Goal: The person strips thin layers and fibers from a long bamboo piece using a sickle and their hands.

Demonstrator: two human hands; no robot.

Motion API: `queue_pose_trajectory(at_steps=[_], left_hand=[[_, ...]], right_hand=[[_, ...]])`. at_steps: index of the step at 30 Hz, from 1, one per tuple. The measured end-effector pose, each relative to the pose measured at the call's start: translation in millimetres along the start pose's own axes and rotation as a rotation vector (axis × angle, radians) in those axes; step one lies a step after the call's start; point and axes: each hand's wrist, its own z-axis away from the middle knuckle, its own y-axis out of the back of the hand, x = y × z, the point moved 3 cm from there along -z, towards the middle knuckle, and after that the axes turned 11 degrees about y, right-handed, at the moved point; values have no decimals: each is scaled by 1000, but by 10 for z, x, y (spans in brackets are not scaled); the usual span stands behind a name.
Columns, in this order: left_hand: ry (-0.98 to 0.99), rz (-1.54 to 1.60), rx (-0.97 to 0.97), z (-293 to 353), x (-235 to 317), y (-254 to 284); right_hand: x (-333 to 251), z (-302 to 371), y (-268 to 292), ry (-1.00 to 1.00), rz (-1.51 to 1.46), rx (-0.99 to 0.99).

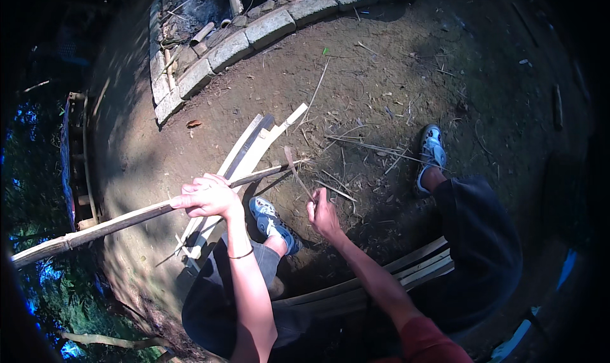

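Note:
My left hand (210, 196) is closed around a long split bamboo pole (114, 225). The pole runs from the far left edge across to the middle, where its thin dark end lies beside a knife blade. My right hand (324, 215) grips the knife (297, 174), its handle hidden in my fingers and its narrow blade pointing up and left. Whether blade and pole touch I cannot tell. Under my left hand and beyond it lie several pale split bamboo strips (257, 148) with a dark one among them.
A curved border of grey blocks (270, 29) encloses a smoky fire pit with wood pieces at the upper left. Thin shavings (368, 145) litter the dirt between my shoes (432, 150). Below my right forearm are bamboo slats (426, 264). Greenery stands on the left.

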Motion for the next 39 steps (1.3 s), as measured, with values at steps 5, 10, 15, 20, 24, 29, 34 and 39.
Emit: queue_pose_trajectory(at_steps=[5, 10, 15, 20, 24, 29, 34, 39], left_hand=[[-210, -202, 84, 218, 30, -273], [-206, -207, 106, 275, 115, -306], [-214, -244, 12, 232, 64, -263], [-96, -169, 44, 254, 88, -280], [-11, -34, 32, 308, -5, -279], [-305, -214, 56, 333, 70, -414], [-328, -222, 137, 489, 14, -640], [-350, -238, 134, 325, -15, -548]], right_hand=[[244, 189, -55, -58, 112, -7], [364, 306, 0, -67, 83, 61], [-99, 335, -91, 53, -148, 143], [-397, 231, -175, 119, -168, 51], [240, -12, -98, -71, -41, 122], [-307, 68, -244, 8, -172, 73], [111, -158, -351, -151, -82, 186], [-426, -180, -361, -55, -139, 53]])
